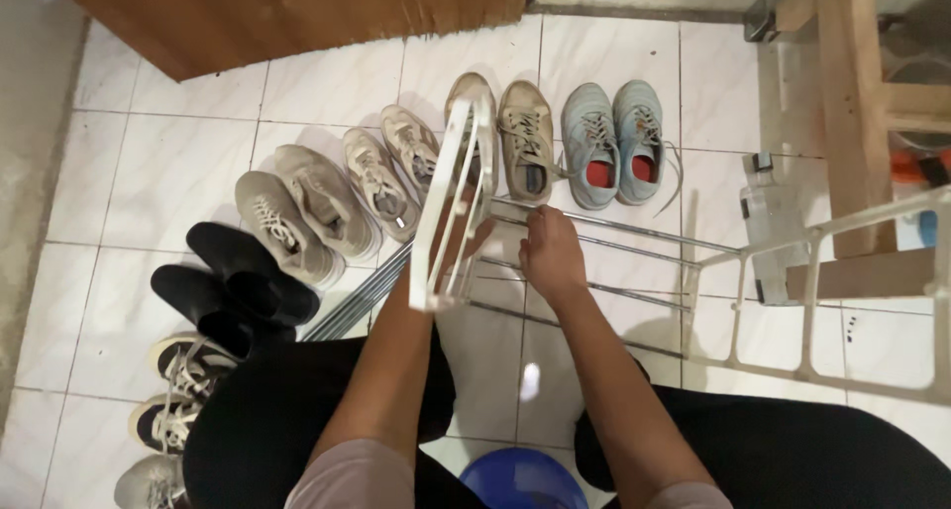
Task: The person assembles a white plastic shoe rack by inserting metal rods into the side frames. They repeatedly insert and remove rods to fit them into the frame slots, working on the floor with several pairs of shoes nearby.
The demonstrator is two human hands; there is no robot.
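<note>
Both hands grip rack frame (451, 207) (shoes (614, 143) beyond) — floor crowded.

There are two white rack sides (451, 207), one by the hands and one at the right. About five thin metal rods (614, 234) run between them. Ten or so shoes sit on the floor: two blue sneakers (614, 138), two black shoes (233, 281), six beige shoes (381, 177). One clear bottle (768, 222) stands nearby.
</note>
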